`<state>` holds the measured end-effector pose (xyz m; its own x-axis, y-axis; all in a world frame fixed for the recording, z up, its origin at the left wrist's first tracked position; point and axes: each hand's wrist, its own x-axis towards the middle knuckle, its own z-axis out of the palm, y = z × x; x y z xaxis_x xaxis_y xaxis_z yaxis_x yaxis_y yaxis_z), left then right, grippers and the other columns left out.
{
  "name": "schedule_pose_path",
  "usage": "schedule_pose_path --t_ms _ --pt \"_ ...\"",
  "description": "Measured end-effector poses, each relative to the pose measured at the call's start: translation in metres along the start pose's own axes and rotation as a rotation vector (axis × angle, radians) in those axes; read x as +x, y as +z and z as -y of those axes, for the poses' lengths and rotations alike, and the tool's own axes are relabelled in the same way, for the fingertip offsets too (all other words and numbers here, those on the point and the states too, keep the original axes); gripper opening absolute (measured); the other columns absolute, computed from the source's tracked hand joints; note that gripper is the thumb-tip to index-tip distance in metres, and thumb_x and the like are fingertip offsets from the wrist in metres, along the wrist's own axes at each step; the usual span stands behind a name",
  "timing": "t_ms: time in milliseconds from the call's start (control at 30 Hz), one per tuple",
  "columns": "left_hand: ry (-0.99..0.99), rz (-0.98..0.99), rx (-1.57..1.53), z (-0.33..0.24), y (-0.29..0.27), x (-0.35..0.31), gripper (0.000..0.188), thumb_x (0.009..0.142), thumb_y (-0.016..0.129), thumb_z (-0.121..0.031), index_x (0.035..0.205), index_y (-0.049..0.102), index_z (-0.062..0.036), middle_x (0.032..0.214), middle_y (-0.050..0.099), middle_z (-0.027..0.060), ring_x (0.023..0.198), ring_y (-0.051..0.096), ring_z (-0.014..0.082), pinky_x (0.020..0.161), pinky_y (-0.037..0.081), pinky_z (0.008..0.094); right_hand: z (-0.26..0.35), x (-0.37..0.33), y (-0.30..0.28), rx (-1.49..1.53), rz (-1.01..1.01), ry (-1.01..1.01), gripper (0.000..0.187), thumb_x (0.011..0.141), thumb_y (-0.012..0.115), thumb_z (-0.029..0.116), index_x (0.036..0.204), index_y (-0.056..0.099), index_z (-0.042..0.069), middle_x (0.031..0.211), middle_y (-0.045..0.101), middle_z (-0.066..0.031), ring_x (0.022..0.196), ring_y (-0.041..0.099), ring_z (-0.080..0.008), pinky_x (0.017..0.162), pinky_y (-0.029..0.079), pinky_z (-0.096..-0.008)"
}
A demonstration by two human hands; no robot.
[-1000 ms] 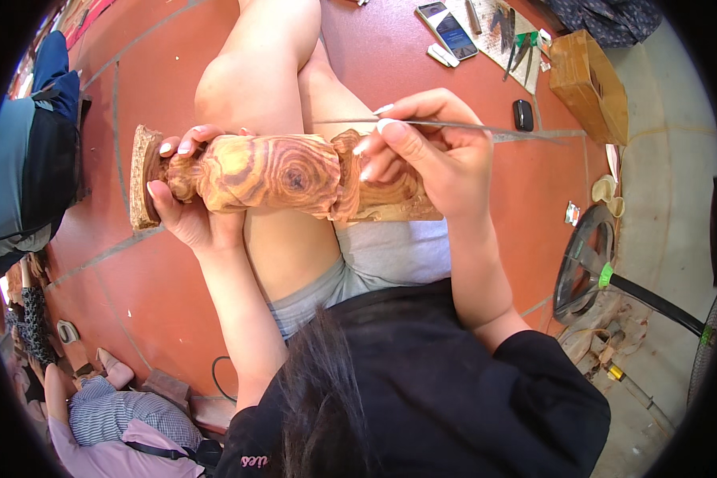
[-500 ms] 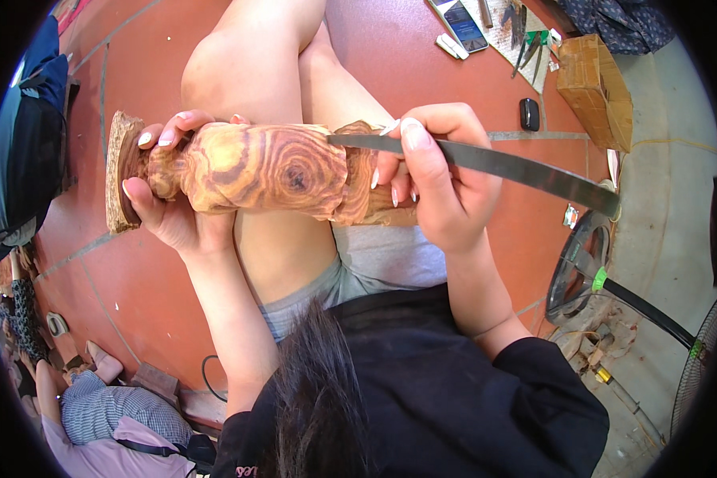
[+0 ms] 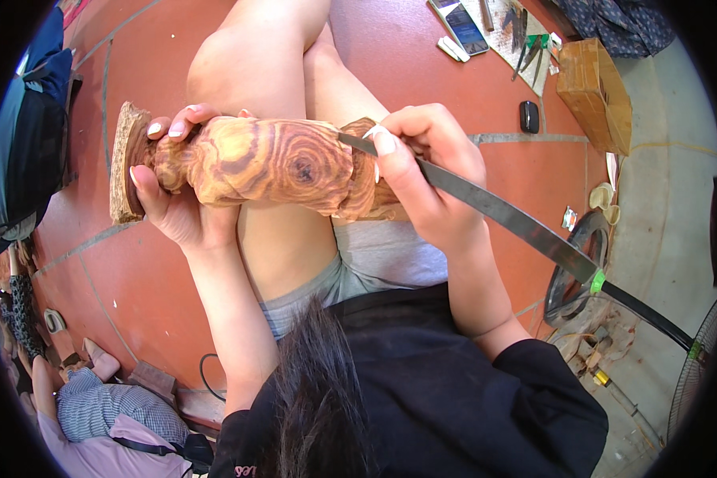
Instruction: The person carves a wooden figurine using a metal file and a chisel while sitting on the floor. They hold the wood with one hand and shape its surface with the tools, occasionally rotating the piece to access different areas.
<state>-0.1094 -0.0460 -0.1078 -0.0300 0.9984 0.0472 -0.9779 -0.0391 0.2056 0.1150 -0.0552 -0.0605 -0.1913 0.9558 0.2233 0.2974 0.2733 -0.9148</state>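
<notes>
A carved wooden piece with swirling yellow and brown grain lies sideways above my lap, its flared end to the left. My left hand is closed round its narrow neck, fingers over the far side and thumb on the near side. In my right hand, a long flat dark metal tool is pinched between thumb and fingers. Its narrow tip meets the wood, or hovers just over it, near the step at the right end. My right fingers partly hide that end of the piece.
On the tiled floor are a phone, a mat with small hand tools, a black case and a cardboard box. A fan stands at right. Another person is at lower left.
The metal tool's outer end has swung toward me, so it slants more steeply. My right hand has shifted slightly left, and the wooden piece has moved a little right.
</notes>
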Motion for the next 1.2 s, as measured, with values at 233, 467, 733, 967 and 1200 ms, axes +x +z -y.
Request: schedule_pose_path --t_ms 233,467,733,967,1200 --pt "0.008 -0.010 0.034 0.002 0.002 0.000 0.040 0.072 0.081 -0.028 0.099 0.054 -0.0168 0.094 0.055 -0.0027 0.112 0.048 0.0171 0.111 0.018 0.0521 -0.006 -0.002 0.011 0.204 -0.170 -0.047 0.021 0.087 0.060 0.003 0.106 0.052 0.002 0.064 0.056 -0.0029 0.049 0.046 -0.0051 0.047 0.038 -0.0209" --pt "0.025 0.028 0.062 0.002 0.002 0.001 0.030 0.078 0.074 -0.027 0.099 0.056 -0.0154 0.089 0.054 -0.0032 0.107 0.048 0.0154 0.110 0.020 0.0519 -0.006 0.003 0.012 0.084 -0.086 -0.091 0.025 0.087 0.057 0.000 0.111 0.047 0.000 0.065 0.058 -0.0026 0.051 0.048 -0.0041 0.048 0.039 -0.0207" --pt "0.025 0.077 -0.022 0.001 -0.004 0.002 0.025 0.083 0.066 -0.024 0.103 0.055 -0.0131 0.091 0.050 0.0020 0.110 0.047 0.0204 0.109 0.026 0.0585 -0.005 0.002 0.010 0.161 -0.103 -0.081 0.024 0.087 0.055 -0.002 0.108 0.046 0.001 0.065 0.059 -0.0033 0.053 0.052 -0.0047 0.049 0.042 -0.0205" --pt "0.030 0.068 -0.001 0.002 -0.005 0.001 0.025 0.084 0.065 -0.024 0.103 0.055 -0.0131 0.092 0.050 0.0022 0.109 0.047 0.0206 0.107 0.028 0.0591 -0.009 -0.001 0.012 0.157 -0.149 -0.102 0.020 0.087 0.055 -0.002 0.104 0.046 0.000 0.065 0.058 -0.0045 0.051 0.051 -0.0037 0.048 0.041 -0.0199" --pt "0.036 0.010 0.085 0.003 0.002 0.000 0.025 0.081 0.068 -0.024 0.100 0.055 -0.0126 0.090 0.054 -0.0019 0.106 0.048 0.0164 0.109 0.023 0.0532 -0.007 0.000 0.010 0.121 -0.131 -0.096 0.017 0.086 0.055 -0.003 0.101 0.045 0.000 0.065 0.059 -0.0055 0.053 0.053 -0.0043 0.049 0.042 -0.0203"
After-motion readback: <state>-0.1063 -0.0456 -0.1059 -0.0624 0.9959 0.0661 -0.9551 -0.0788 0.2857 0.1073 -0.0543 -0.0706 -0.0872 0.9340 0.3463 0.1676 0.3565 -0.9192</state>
